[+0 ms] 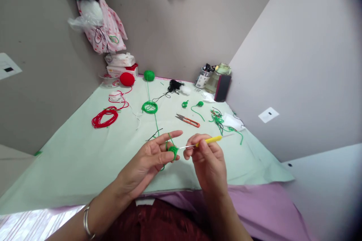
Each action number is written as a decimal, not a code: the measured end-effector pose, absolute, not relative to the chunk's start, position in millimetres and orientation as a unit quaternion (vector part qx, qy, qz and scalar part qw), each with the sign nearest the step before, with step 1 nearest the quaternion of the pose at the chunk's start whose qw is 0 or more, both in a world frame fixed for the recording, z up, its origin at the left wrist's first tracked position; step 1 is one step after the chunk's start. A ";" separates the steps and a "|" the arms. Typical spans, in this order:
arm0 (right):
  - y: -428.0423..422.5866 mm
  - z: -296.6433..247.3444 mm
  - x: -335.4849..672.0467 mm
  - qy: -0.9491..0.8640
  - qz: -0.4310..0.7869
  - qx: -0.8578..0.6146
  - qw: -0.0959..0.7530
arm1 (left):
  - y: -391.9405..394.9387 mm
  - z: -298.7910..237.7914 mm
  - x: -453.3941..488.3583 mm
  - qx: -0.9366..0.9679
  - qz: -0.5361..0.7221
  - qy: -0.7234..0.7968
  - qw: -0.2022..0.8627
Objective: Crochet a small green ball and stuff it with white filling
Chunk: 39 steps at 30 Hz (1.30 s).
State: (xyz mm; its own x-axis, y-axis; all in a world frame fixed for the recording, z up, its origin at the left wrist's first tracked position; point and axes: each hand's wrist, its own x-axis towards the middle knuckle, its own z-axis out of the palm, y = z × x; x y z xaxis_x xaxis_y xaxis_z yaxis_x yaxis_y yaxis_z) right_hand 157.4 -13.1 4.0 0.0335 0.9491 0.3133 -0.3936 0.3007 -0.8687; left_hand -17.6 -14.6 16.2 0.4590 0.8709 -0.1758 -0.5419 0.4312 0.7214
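My left hand (154,160) pinches a small green crochet piece (173,152) between thumb and fingers, with its index finger stretched out and green yarn looped over it. In my right hand (207,156) is a crochet hook (210,140) with a yellow handle, gripped like a pen. The hook's metal shaft points left, and its tip meets the edge of the green piece. From my left hand the green yarn runs up the table to a loose green coil (149,107) and a green yarn ball (149,75) behind it.
Orange-handled thread snips (187,120) lie just beyond my hands. Left are a red yarn coil (104,117) and red ball (127,79); right, green yarn scraps (217,118). Black yarn (175,86), a pen cup (203,78), a jug (212,83) and a phone-like dark slab (223,88) stand farther back.
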 end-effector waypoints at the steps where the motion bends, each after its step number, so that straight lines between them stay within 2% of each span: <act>1: -12.7 4.6 158.4 -0.467 0.524 -0.296 0.648 | -14.4 15.8 -17.0 0.294 0.443 0.265 0.804; 5: -13.4 2.2 155.8 -0.485 0.517 -0.300 0.638 | -16.9 14.9 -11.3 0.309 0.472 0.297 0.770; 9: -15.8 -2.8 149.4 -0.547 0.443 -0.311 0.638 | -19.7 12.8 -6.0 0.384 0.515 0.373 0.669; 12: -18.9 -4.7 145.2 -0.584 0.383 -0.330 0.635 | -19.4 11.0 -4.6 0.393 0.524 0.381 0.653; 18: -25.5 -6.3 144.3 -0.721 0.075 -0.356 0.590 | -13.6 10.0 -5.8 0.298 0.517 0.345 0.725; 21: -23.4 -1.2 150.5 -0.691 0.143 -0.356 0.612 | -10.0 9.4 -9.5 0.278 0.480 0.328 0.765; 25: -19.3 2.1 149.8 -0.605 0.288 -0.361 0.648 | -11.1 9.3 -9.0 0.343 0.551 0.372 0.663; 27: -18.9 -1.3 144.2 -0.633 0.237 -0.363 0.641 | -13.6 9.3 -6.0 0.360 0.574 0.379 0.630; 29: -19.2 -5.4 139.8 -0.679 0.111 -0.354 0.633 | -15.0 9.3 -4.2 0.341 0.552 0.363 0.669; 31: -19.5 -6.7 139.8 -0.696 0.063 -0.347 0.626 | -14.2 9.8 -5.3 0.303 0.509 0.337 0.732; 34: -18.7 -2.3 145.8 -0.647 0.177 -0.364 0.646 | -11.0 12.0 -9.6 0.282 0.494 0.337 0.751; 36: -17.5 1.4 148.5 -0.607 0.262 -0.354 0.661 | -10.6 13.7 -10.2 0.298 0.521 0.358 0.715; 39: -15.6 2.4 146.3 -0.596 0.320 -0.336 0.655 | -14.4 14.5 -5.8 0.334 0.553 0.365 0.670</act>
